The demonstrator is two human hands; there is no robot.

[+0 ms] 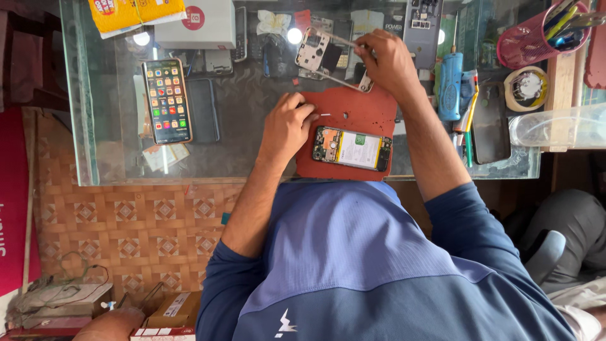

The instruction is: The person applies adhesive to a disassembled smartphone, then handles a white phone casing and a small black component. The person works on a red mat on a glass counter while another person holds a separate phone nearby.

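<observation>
An opened phone [352, 149], with its circuit board and white battery exposed, lies on a red work mat [353, 110] on the glass counter [252, 95]. My left hand [287, 129] rests on the mat's left edge beside that phone. Its fingers are pinched on a small thin tool whose pale tip [325, 115] points right. My right hand [386, 63] is raised over the mat's far edge. It grips a thin phone frame [315, 50] with a camera cut-out, tilted toward the left.
A lit smartphone [166, 101] and a dark phone [203, 110] lie at left. A white box [196, 25] and a yellow packet [136, 12] sit at the far edge. A blue tool [450, 85], tape roll [526, 88], pink pen cup [533, 38] and dark phone [491, 123] crowd the right. Another person's leg [568, 233] is at right.
</observation>
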